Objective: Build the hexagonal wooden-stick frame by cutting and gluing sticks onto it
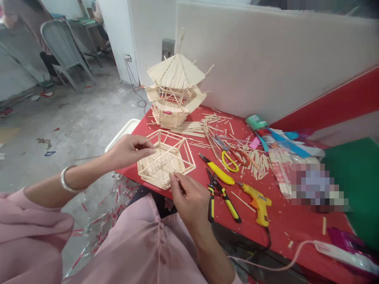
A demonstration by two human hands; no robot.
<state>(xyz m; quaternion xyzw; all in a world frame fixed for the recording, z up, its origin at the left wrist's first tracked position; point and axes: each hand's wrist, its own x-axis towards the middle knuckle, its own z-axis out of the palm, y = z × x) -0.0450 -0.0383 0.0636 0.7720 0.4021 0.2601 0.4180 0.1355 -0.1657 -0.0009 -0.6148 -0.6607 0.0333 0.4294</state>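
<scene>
A hexagonal frame of thin wooden sticks, with a floor of close-laid sticks, sits at the front left of the red table. My left hand is at its left side, thumb and fingers pinched together over the rim. At the near right rim is my right hand, its thumb and forefinger closed close to the sticks. Whatever is between the fingers of either hand is too small to make out. Behind the frame stands a pagoda-like stick model with a pointed roof.
Loose sticks lie about the red table. To the right are scissors, a yellow-handled cutter, pliers and a corded yellow glue gun. A power strip lies near the front right. A chair stands behind.
</scene>
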